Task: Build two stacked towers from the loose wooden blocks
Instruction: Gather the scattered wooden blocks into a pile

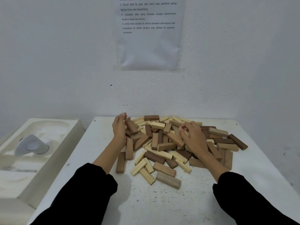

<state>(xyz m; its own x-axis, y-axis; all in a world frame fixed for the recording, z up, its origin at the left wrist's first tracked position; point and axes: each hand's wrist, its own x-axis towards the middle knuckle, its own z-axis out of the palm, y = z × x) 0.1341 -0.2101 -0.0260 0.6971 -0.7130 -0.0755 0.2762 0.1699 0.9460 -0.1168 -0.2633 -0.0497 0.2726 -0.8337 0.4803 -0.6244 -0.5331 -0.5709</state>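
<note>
While your left hand (119, 127) presses straight-fingered on the tilted brown wooden block (132, 126) just right, right hand (193, 138) curls, grasp unclear.

1. Near half of the table (162, 208) is bare, loads of room between the two sleeves (90, 192).
2. Block pile (164, 146) fills the far middle and right, running back to the wall (65, 70).
3. Left hand (119, 129) blocks the pile's left edge, right hand (193, 138) lies on its middle.
4. Far-left corner is open; a white tray (48, 172) sits just beside the table's left edge.
</note>
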